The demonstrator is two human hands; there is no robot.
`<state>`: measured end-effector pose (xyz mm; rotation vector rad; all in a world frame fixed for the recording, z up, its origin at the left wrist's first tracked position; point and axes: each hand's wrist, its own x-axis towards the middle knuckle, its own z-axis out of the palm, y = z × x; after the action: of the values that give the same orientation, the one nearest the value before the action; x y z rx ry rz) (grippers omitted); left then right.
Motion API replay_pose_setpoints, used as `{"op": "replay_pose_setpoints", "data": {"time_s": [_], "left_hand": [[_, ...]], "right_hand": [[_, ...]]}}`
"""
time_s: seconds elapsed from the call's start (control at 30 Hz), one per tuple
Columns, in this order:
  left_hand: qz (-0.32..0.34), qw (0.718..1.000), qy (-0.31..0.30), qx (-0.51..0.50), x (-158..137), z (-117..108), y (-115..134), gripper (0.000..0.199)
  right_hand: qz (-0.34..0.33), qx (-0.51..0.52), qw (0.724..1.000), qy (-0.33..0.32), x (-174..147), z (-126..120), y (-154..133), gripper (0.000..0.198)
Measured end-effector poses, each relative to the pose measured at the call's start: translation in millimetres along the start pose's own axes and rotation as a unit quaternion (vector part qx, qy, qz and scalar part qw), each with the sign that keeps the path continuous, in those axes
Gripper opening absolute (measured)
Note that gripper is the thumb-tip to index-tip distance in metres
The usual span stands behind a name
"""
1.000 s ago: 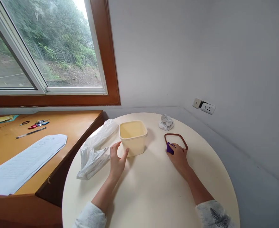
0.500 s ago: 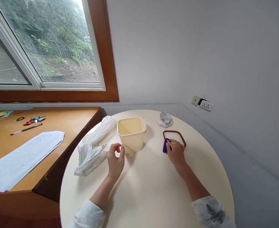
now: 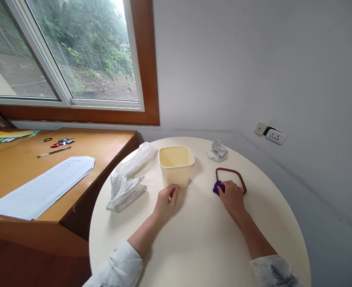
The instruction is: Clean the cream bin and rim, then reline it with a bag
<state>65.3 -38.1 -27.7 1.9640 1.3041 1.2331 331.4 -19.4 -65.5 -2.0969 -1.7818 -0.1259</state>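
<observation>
On the right side of the round table, my right hand (image 3: 231,196) is closed on a bunched purple cloth (image 3: 217,187). A brown, rounded frame-like loop (image 3: 231,170) lies flat just behind that hand, which covers part of it. My left hand (image 3: 165,202) has its fingers curled in close to the thumb, with nothing visible in them. It is in front of a cream plastic bin (image 3: 176,172) that stands upright, its fingertips overlapping the bin's lower front edge. Whether they touch it I cannot tell.
A crumpled clear-white plastic bag (image 3: 128,183) lies left of the bin. At the back right sits a crumpled grey-white wad (image 3: 217,151). The wooden desk (image 3: 110,139) on the left bears paper sheets (image 3: 53,183), a pen (image 3: 54,152) and keys (image 3: 64,141).
My left hand has moved right, to the front of the bin, and its fingers have curled tighter. The purple cloth is more bunched under my right hand. The view has shifted left.
</observation>
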Motion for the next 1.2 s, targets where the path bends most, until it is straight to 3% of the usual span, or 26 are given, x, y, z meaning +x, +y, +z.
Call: {"op": "replay_pose_setpoints", "data": {"time_s": [0.27, 0.63, 0.8, 0.93, 1.07, 1.2], "left_hand": [[-0.034, 0.999, 0.018, -0.023, 7.6, -1.0, -6.7, 0.022], [-0.066, 0.996, 0.017, -0.057, 10.4, 2.7, -12.9, 0.016], [-0.060, 0.996, 0.001, -0.071, 10.2, 5.9, -18.7, 0.014], [-0.064, 0.991, -0.012, -0.115, 10.7, 6.4, -17.2, 0.012], [-0.076, 0.984, -0.027, -0.159, 11.6, 6.0, -14.3, 0.014], [-0.068, 0.974, -0.047, -0.210, 12.2, 4.5, -11.4, 0.014]], "right_hand": [[-0.036, 0.024, 0.999, -0.027, -3.2, -0.3, -16.3, 0.018], [-0.162, 0.072, 0.983, -0.037, -26.9, -3.7, -59.9, 0.009], [-0.151, 0.085, 0.984, -0.048, -32.2, -10.6, -68.3, 0.009], [-0.095, 0.131, 0.986, -0.043, -31.5, -11.8, -69.0, 0.013], [-0.069, 0.242, 0.968, -0.008, -33.4, -14.0, -67.8, 0.018], [-0.131, 0.314, 0.935, 0.097, -40.6, -17.6, -67.7, 0.014]]}}
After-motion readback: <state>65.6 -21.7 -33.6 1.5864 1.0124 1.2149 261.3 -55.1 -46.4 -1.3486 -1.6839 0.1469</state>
